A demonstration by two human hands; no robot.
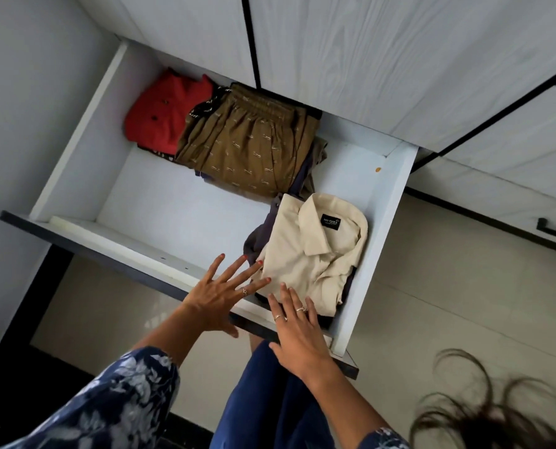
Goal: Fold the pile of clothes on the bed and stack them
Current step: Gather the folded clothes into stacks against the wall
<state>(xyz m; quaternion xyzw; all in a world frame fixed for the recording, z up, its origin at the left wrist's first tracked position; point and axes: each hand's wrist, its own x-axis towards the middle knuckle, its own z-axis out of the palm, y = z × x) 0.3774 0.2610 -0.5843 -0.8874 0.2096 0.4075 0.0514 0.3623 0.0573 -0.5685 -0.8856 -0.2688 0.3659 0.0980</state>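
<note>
Loose hair (484, 413) hangs nearest at about four o'clock, with a floral sleeve (114, 403) at seven and blue trousers (270, 400) at six. Just beyond, both hands reach over the front rail of an open drawer (114, 234). At the centre of the view the left hand (220, 296) is spread wide, fingers straight, its tips touching the near left edge of a folded cream shirt (315, 257); the right hand (297, 332) lies flat with straight fingers on the shirt's near edge, gripping nothing. That shirt tops a small stack in the drawer's near right corner, at about three o'clock of the drawer. Farther in, toward twelve, lie folded olive shorts (247, 147) and, at eleven, a red shirt (165, 115), under the wardrobe doors (351, 59). No bed shows here, so folding seems done and stowing is in hand. Next probably calls for squaring the stack, lifting both hands clear and pushing the drawer shut.
</note>
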